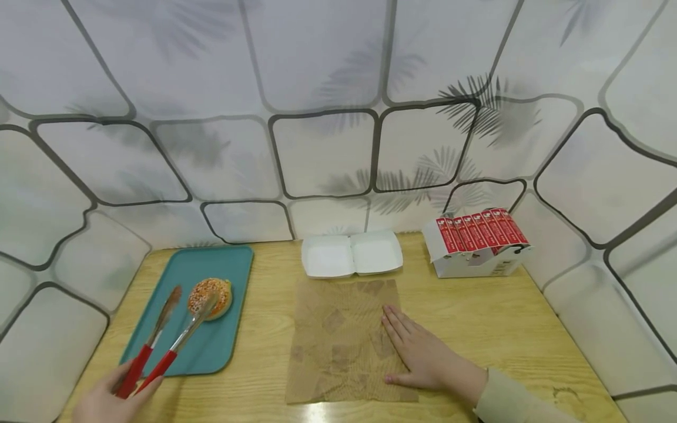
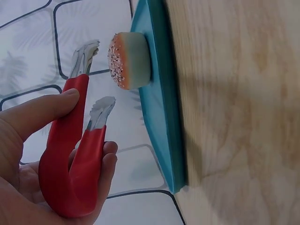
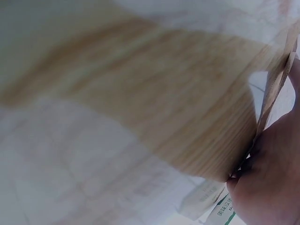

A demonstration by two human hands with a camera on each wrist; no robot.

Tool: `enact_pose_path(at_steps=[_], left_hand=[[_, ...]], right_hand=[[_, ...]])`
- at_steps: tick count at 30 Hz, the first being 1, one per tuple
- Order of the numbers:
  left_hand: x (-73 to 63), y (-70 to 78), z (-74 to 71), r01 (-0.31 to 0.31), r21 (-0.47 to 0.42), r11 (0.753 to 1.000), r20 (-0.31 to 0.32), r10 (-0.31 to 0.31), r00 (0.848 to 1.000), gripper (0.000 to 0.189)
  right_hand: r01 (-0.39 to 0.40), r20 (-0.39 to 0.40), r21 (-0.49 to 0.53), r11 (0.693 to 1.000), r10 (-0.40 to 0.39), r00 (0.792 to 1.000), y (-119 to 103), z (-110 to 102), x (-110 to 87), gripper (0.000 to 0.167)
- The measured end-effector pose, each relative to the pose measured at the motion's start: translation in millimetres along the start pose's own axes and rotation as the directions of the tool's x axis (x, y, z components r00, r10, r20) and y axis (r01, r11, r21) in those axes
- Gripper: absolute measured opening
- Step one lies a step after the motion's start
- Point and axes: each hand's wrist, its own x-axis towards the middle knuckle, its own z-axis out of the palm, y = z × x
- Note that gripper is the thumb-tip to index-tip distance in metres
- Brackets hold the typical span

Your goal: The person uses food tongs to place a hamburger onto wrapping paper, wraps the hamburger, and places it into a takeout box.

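Observation:
My left hand (image 1: 108, 402) grips a pair of tongs (image 2: 70, 140) with red handles and metal ends. The tongs' arms stand apart, with nothing between them. Beyond their tips, a sesame-topped bun (image 1: 200, 292) lies on a teal tray (image 1: 224, 346); the left wrist view shows a gap between tips and bun (image 2: 135, 61). In the head view one tong arm crosses in front of the bun. My right hand (image 1: 423, 357) rests with extended fingers on the right side of a brown paper sheet (image 1: 338, 341), spread on the table. The right wrist view shows that hand (image 3: 272, 173) only partly.
Behind the paper stands an opened white takeaway box (image 1: 325, 257) with two shallow halves. At the back right a white carton (image 1: 471, 267) holds several red packets (image 1: 478, 230). Patterned cloth walls (image 1: 328, 153) enclose the wooden table (image 1: 502, 329) at the back and sides.

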Motion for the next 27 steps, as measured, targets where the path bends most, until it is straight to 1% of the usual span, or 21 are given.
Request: enact_pose_path(at_steps=[3,7,9,11,13,18,23,27], left_hand=[[-0.7,-6.6,4.1,0.021,0.003,1.0,0.04,-0.022,0.999,0.081],[-1.0,-13.1,8.8,0.055,0.0,0.998,0.1,-0.055,0.993,0.086],[-1.7,-14.8,11.2,0.061,-0.008,0.998,0.115,-0.06,0.992,0.088],[-2.3,-15.3,13.6,0.063,-0.006,0.998,0.117,-0.062,0.991,0.089],[-2.7,-14.8,16.7,0.063,-0.021,0.998,0.098,-0.061,0.993,0.086],[-2.4,-16.2,22.5,0.067,-0.006,0.998,0.084,-0.067,0.994,0.083],[2.3,-20.5,28.1,0.022,0.023,0.999,0.089,-0.024,0.996,0.085],[5.9,-21.5,32.5,0.004,0.037,0.999,0.081,-0.007,0.997,0.086]], right_hand=[[0.003,-0.003,-0.006,1.0,-0.003,1.0,0.2,-0.5,-0.7,0.112],[0.002,0.003,-0.005,1.0,-0.002,1.0,0.5,-0.6,-1.0,0.111],[0.005,-0.002,-0.002,1.0,-0.005,1.0,0.8,-0.3,-1.2,0.111],[0.007,-0.008,-0.001,1.0,-0.007,1.0,1.0,0.1,-1.4,0.111],[0.007,-0.011,-0.006,1.0,-0.007,1.0,1.0,0.0,-1.5,0.112],[0.011,-0.02,-0.011,1.0,-0.011,1.0,1.1,0.2,-1.1,0.112],[0.01,-0.01,-0.01,1.0,-0.01,1.0,0.4,-1.7,-1.2,0.111],[0.005,0.002,-0.011,1.0,-0.005,1.0,0.2,-2.3,-1.7,0.111]])
